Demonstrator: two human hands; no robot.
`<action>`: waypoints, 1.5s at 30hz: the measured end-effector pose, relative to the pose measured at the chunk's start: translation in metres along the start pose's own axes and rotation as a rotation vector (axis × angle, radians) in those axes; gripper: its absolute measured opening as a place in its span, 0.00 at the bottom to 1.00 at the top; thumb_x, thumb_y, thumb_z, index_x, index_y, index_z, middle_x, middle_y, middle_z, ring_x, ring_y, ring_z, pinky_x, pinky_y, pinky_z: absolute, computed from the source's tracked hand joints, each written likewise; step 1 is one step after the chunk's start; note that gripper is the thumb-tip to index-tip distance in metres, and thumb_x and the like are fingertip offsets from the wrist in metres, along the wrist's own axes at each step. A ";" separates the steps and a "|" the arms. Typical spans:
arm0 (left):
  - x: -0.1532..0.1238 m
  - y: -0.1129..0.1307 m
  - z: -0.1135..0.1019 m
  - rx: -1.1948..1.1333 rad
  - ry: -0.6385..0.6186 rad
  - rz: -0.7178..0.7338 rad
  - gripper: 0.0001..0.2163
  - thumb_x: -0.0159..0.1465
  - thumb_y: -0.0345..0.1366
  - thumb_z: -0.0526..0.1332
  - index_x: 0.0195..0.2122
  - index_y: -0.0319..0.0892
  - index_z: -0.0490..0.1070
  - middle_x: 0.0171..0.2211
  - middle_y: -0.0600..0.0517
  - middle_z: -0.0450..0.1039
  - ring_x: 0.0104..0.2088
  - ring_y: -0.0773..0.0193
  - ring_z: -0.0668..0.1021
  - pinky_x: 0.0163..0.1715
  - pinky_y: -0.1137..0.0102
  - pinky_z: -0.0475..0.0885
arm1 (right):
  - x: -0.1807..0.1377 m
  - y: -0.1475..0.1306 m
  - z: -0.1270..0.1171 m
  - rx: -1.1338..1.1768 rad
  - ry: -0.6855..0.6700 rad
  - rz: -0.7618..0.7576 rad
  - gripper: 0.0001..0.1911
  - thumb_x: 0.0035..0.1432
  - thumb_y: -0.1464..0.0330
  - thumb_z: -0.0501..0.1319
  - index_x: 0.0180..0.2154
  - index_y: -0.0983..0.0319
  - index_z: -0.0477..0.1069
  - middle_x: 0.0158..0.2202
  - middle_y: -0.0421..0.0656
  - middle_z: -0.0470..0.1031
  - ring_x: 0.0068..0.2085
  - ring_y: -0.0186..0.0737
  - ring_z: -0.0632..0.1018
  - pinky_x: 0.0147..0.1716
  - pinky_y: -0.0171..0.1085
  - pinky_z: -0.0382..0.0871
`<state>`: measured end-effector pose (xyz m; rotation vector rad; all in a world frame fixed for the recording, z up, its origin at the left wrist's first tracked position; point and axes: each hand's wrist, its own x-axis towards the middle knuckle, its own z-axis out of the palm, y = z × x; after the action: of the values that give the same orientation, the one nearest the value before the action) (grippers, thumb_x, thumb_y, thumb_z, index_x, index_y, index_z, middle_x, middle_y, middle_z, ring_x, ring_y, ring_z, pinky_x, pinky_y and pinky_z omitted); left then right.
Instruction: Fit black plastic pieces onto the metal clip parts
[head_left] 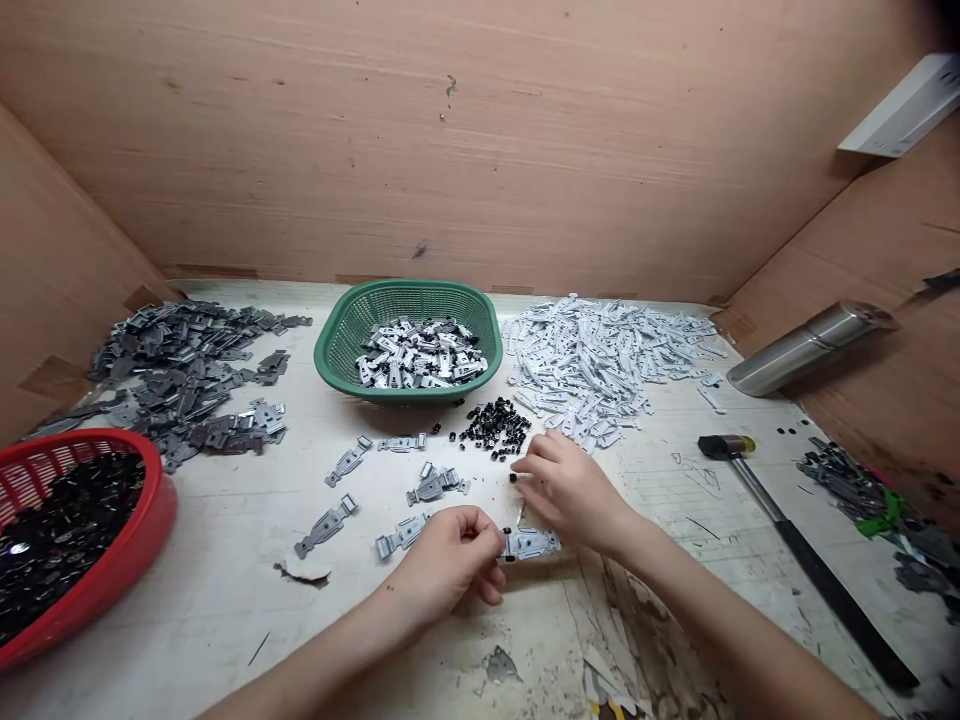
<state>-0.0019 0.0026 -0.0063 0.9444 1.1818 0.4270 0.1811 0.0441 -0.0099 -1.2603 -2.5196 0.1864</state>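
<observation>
My left hand (450, 560) is curled in a pinch on the left end of a small grey metal clip (531, 543) that lies on the table. My right hand (566, 487) hovers just above the clip, fingers pinched on a tiny black piece (514, 477). A small heap of black pieces (495, 427) lies just beyond my right hand. Several loose grey clips (435, 484) lie left of my hands.
A green basket (337, 345) of assembled clips stands at the back centre. A pile of white clips (600, 355) lies to its right and a pile of dark grey clips (180, 370) to the left. A red basket (150, 530) of black parts, a hammer (795, 545) and a steel flask (806, 345) are nearby.
</observation>
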 end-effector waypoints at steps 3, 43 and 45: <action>0.002 -0.001 -0.002 0.021 -0.004 0.014 0.08 0.54 0.38 0.56 0.23 0.40 0.62 0.17 0.56 0.70 0.17 0.69 0.74 0.18 0.77 0.61 | 0.012 0.000 0.014 -0.104 -0.062 -0.029 0.06 0.53 0.77 0.55 0.27 0.63 0.68 0.29 0.45 0.67 0.33 0.41 0.67 0.29 0.37 0.59; -0.002 0.005 0.000 0.013 -0.020 0.032 0.12 0.56 0.43 0.57 0.24 0.41 0.60 0.20 0.56 0.69 0.18 0.69 0.74 0.20 0.76 0.62 | -0.030 0.002 0.016 0.126 0.075 0.524 0.08 0.53 0.67 0.58 0.26 0.60 0.60 0.28 0.41 0.67 0.26 0.37 0.69 0.21 0.33 0.60; -0.001 0.005 -0.001 0.019 -0.008 0.036 0.12 0.56 0.44 0.57 0.24 0.41 0.60 0.19 0.56 0.70 0.16 0.71 0.71 0.19 0.76 0.61 | -0.033 0.007 0.014 0.204 0.051 0.532 0.06 0.54 0.68 0.56 0.26 0.60 0.61 0.27 0.41 0.67 0.26 0.36 0.70 0.21 0.33 0.61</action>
<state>-0.0023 0.0049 -0.0020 0.9845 1.1648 0.4413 0.2002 0.0223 -0.0325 -1.7872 -2.0079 0.5078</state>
